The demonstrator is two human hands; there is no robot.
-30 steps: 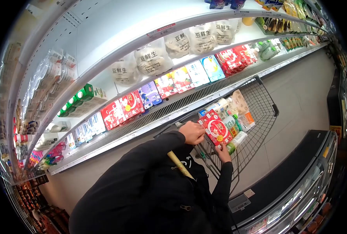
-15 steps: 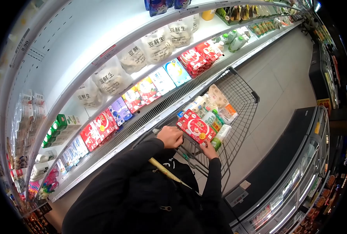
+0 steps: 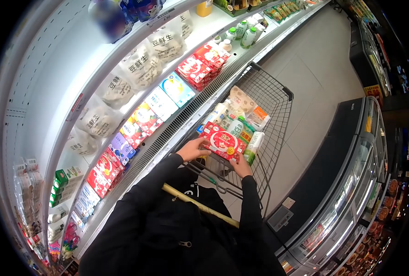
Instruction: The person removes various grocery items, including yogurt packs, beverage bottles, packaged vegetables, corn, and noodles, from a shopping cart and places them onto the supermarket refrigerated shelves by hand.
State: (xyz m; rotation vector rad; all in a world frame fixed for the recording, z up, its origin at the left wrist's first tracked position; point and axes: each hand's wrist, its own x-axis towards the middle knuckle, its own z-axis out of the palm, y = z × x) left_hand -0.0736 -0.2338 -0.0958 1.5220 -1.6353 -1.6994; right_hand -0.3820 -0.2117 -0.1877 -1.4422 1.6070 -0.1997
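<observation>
A red carton [image 3: 221, 141] with a white ring and a picture on its front lies tilted on top of the goods in a wire shopping cart [image 3: 278, 133]. My right hand [image 3: 240, 165] grips its lower right corner, thumb on the front face. At the carton's left edge is my left hand [image 3: 194, 150], fingers apart and curved; whether they touch it I cannot tell. Around the carton lie a green-capped white bottle [image 3: 236, 126], a white and green carton [image 3: 254, 146], a beige bag [image 3: 242, 100] and an orange and white pack [image 3: 259, 116].
A lit refrigerated shelf [image 3: 142, 150] runs along the left, with bagged goods [image 3: 138, 66] above red cartons [image 3: 203, 64] and other coloured packs. On the right stands a black-sided freezer case [image 3: 325, 181]. Tiled floor [image 3: 301, 78] stretches ahead between them.
My left hand has gone from closed beside the carton to fingers spread at its left edge. My right hand stays on the corner. The shelf has shifted left and down in view.
</observation>
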